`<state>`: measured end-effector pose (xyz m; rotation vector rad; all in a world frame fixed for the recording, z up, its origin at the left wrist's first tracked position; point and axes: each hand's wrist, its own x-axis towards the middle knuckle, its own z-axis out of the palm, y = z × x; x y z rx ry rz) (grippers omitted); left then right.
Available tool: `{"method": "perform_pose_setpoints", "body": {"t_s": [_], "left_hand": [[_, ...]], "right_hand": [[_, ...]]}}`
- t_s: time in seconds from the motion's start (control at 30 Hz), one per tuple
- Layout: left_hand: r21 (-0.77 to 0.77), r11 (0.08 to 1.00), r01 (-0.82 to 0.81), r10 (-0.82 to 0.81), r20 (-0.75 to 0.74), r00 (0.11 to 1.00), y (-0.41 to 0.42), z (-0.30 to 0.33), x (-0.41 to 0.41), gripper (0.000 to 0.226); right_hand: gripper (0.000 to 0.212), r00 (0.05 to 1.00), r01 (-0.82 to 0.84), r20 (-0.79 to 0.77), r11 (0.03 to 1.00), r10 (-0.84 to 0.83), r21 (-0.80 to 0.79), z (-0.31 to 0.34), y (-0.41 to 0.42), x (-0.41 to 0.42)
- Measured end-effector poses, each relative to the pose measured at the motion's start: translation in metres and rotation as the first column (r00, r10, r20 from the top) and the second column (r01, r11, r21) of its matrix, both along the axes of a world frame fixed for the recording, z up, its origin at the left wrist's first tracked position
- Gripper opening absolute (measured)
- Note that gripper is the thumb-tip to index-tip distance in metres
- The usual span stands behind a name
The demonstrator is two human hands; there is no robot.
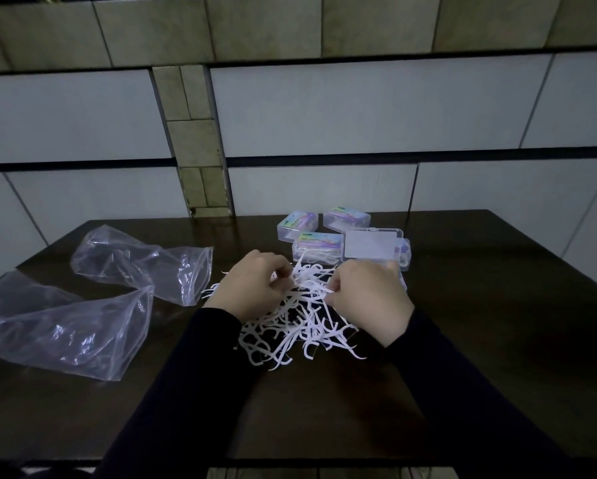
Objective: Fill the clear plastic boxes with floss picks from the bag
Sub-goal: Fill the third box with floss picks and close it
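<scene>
A loose pile of white floss picks [295,331] lies on the dark table [480,323] in front of me. My left hand [252,288] and my right hand [368,299] hover over the pile's far side, and each pinches a few picks with curled fingers. Just behind my right hand stands a clear plastic box [376,252] with its lid raised. Three closed clear boxes with purple labels sit by it: one to its left [318,247], one further back [297,224] and one at the back right [346,219].
Two empty clear plastic bags lie on the left of the table, one nearer the wall [141,264] and a larger one at the left edge [65,323]. A tiled wall [324,115] rises directly behind the table.
</scene>
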<state>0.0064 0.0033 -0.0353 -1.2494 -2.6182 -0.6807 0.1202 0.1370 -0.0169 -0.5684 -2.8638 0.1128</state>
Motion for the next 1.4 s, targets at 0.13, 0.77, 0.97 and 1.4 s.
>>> {"method": "perform_pose_setpoints", "body": {"t_s": [0.13, 0.77, 0.97, 1.4], "left_hand": [[0.100, 0.995, -0.007, 0.008, -0.012, 1.000, -0.002, 0.002, -0.001, 0.003], [0.288, 0.949, -0.130, 0.138, -0.007, 0.990, -0.006, 0.000, -0.007, 0.007], [0.425, 0.896, -0.128, 0.147, -0.011, 0.989, -0.001, 0.001, -0.001, 0.009], [0.503, 0.858, -0.103, 0.096, 0.040, 0.995, 0.035, 0.004, 0.022, 0.007]], "right_hand": [[0.019, 1.000, 0.000, 0.010, 0.996, 0.001, -0.088, 0.009, 0.010, 0.005], [0.016, 0.994, 0.082, -0.061, 0.984, -0.092, -0.161, 0.022, 0.027, 0.014], [0.019, 0.974, 0.005, -0.221, 0.980, -0.050, -0.201, 0.028, 0.028, 0.020], [0.020, 0.959, 0.101, -0.239, 0.970, -0.154, -0.219, 0.032, 0.059, 0.027]]}}
